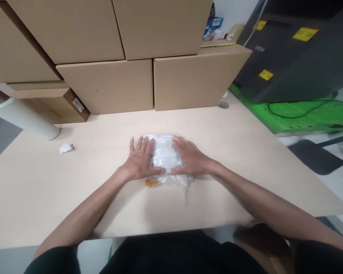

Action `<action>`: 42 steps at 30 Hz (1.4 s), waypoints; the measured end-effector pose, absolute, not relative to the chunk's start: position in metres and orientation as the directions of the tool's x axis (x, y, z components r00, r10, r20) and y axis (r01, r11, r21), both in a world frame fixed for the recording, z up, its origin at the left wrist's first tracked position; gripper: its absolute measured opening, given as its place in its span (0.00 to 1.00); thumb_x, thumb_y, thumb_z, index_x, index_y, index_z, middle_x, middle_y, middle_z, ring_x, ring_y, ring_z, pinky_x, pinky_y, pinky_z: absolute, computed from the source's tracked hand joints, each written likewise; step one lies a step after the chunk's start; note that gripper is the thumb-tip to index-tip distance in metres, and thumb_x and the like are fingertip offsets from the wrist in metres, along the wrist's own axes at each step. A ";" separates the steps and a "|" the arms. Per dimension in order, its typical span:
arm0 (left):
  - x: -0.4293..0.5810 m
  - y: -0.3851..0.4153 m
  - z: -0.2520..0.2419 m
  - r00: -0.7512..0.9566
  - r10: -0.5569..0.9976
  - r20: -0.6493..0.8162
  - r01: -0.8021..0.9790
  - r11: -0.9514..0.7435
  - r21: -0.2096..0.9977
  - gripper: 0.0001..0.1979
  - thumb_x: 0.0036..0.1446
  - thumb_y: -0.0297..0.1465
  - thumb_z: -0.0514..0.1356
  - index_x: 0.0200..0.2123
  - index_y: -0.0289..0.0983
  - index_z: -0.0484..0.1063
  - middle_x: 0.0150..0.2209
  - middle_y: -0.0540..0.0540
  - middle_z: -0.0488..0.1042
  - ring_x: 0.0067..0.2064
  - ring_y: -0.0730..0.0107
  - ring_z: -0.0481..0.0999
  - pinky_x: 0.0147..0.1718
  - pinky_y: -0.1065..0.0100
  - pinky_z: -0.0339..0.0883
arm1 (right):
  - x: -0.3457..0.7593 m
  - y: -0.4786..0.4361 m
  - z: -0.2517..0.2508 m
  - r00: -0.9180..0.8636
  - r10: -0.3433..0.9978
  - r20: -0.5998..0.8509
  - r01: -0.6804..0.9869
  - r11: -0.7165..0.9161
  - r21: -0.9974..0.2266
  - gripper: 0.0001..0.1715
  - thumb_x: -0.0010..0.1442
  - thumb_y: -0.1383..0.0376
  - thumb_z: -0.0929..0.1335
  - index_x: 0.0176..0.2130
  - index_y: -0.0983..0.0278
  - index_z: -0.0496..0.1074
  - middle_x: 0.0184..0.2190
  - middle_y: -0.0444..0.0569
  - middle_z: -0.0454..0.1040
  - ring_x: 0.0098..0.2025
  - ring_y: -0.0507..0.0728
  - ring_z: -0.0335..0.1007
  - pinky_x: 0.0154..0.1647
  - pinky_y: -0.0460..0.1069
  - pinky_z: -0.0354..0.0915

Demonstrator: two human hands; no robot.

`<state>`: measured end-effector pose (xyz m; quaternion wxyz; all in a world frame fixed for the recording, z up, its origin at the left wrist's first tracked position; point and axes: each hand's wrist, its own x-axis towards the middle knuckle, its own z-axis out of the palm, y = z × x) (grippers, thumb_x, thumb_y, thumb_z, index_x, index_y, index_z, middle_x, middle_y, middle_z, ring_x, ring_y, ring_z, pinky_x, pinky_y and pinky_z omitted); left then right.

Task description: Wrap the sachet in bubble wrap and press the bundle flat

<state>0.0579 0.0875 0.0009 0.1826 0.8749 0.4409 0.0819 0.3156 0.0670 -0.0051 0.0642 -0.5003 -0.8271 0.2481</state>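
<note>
A white item in clear plastic wrap (165,152) lies on the pale wooden table (97,190), near the middle. My left hand (141,160) rests on its left side, fingers spread and pointing away from me, thumb along the near edge. On the right side lies my right hand (191,156), its palm flat against the plastic and its thumb reaching in toward the left one. Both hands press on the wrap without gripping it. Loose crinkled plastic sticks out at the near side, with an orange piece (151,183) at its left corner. The item's kind is hidden by the wrap.
Stacked cardboard boxes (108,87) line the table's back. A white tube (31,118) stands at the back left, by a crumpled white scrap (66,148). To the right are a dark machine (288,57) with yellow labels and a green surface (308,114) with a black cable.
</note>
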 end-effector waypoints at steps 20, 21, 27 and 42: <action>0.061 0.060 -0.004 0.438 0.896 -0.067 0.829 -0.374 0.416 0.57 0.49 0.52 0.65 0.73 0.38 0.38 0.74 0.31 0.33 0.73 0.37 0.37 0.66 0.39 0.34 | 0.312 0.056 -0.029 -0.234 0.972 0.016 0.455 0.124 -0.882 0.67 0.48 0.36 0.72 0.72 0.59 0.42 0.74 0.60 0.39 0.74 0.69 0.37 0.69 0.64 0.48; 0.059 0.058 -0.003 0.424 0.905 -0.036 0.803 -0.357 0.477 0.56 0.51 0.53 0.64 0.72 0.37 0.39 0.73 0.30 0.38 0.72 0.39 0.41 0.66 0.40 0.38 | 0.312 0.056 -0.031 -0.130 0.991 0.039 0.338 0.081 -0.938 0.62 0.51 0.37 0.70 0.71 0.57 0.45 0.72 0.60 0.45 0.72 0.68 0.46 0.66 0.62 0.55; 0.052 0.064 -0.004 0.138 0.990 0.019 0.596 -0.098 0.797 0.42 0.55 0.53 0.60 0.65 0.33 0.58 0.53 0.35 0.66 0.49 0.54 0.72 0.48 0.55 0.68 | 0.308 0.058 -0.035 0.070 0.989 -0.131 0.018 -0.133 -0.991 0.36 0.44 0.43 0.77 0.44 0.63 0.73 0.30 0.46 0.74 0.30 0.55 0.69 0.31 0.51 0.64; 0.038 0.076 0.010 0.100 0.979 -0.175 0.013 0.175 0.984 0.31 0.49 0.60 0.62 0.31 0.35 0.69 0.28 0.49 0.72 0.28 0.73 0.69 0.28 0.70 0.61 | 0.298 0.043 0.016 -0.105 0.992 0.063 -0.290 0.030 -0.956 0.14 0.46 0.61 0.79 0.32 0.58 0.73 0.57 0.49 0.74 0.65 0.62 0.61 0.64 0.58 0.54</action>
